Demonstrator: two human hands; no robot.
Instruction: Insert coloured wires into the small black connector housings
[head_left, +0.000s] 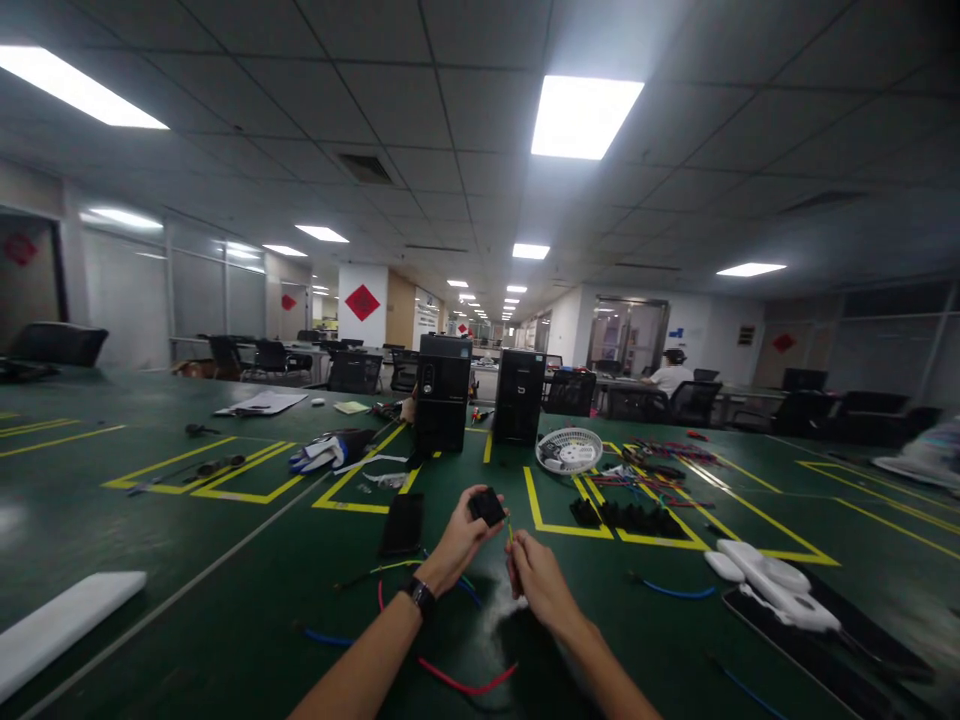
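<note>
My left hand [466, 535], with a dark watch on its wrist, is closed on a small black block [487, 506] above the green table. Close by on the right, the fingers of my right hand [534, 570] pinch a thin yellow-green wire [511, 528]. Its upper end points at the block's lower right side; whether it enters the block is too small to tell. A dark flat phone-like slab [403, 524] lies left of my hands. Around my forearms are a red wire [469, 688], a blue wire [328, 637] and another yellow-green wire [386, 567].
Two black computer towers [444, 395] [519, 397] stand ahead. A white basket [568, 451], bundled wires [667, 462] and black blocks [637, 519] lie to the right, near white plastic parts [780, 583]. Gloves [330, 451] lie left. A person [671, 372] sits far back.
</note>
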